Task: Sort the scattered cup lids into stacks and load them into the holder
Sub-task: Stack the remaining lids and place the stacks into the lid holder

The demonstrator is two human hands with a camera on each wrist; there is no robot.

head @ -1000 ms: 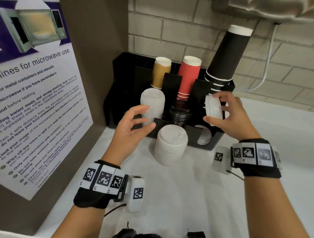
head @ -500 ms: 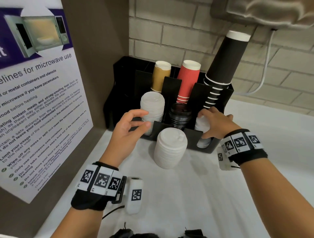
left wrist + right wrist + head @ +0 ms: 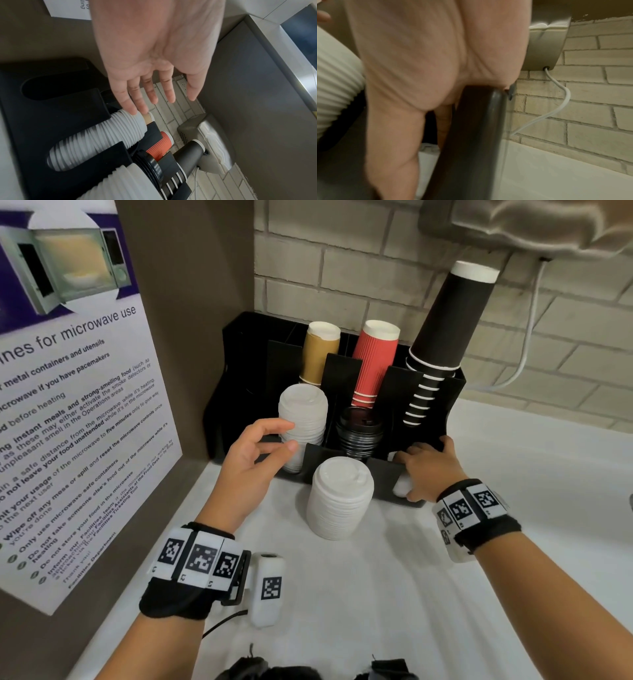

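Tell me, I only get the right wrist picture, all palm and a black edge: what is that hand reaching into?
Observer: The right hand is at the right front slot of a black cup-and-lid holder, over white lids low in that slot. Whether its grip closes on them is hidden.
Operator: And the ribbed white thing on my left?
Observer: Most likely the loose stack of white lids standing on the counter before the holder.
Operator: Is the other hand busy?
Observer: No. The left hand hovers open beside the white lid stack in the left front slot.
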